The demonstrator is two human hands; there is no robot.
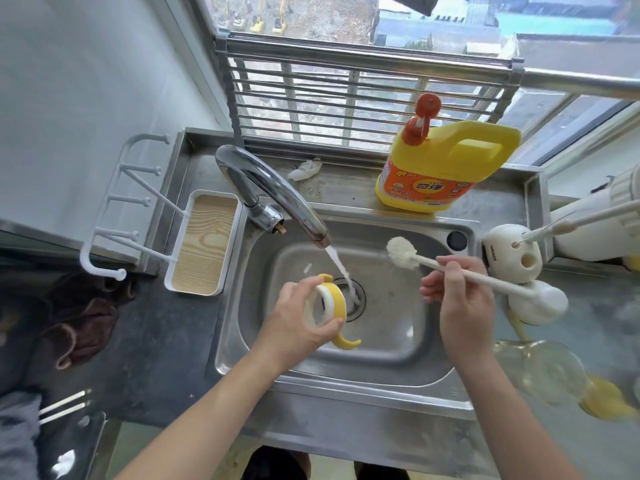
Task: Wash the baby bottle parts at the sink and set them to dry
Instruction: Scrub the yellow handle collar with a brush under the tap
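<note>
Left hand [298, 318]: fingers curled round yellow-handled collar ring [341, 303], above steel sink [398, 341], beside running tap [277, 192] | right hand [457, 299]: fingers pinch bottle brush [401, 252] handle | worktop [346, 188]: steel, detergent jug [446, 168] below window [311, 15].

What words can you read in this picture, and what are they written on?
"KEON": small letters, only just legible, at the top of the orange label on the yellow detergent jug.
Large Chinese characters on the same label: too blurred to read for sure.
Small print on that label: too small to read.
Short dark word on the white brush holder: too blurred to read.
</note>
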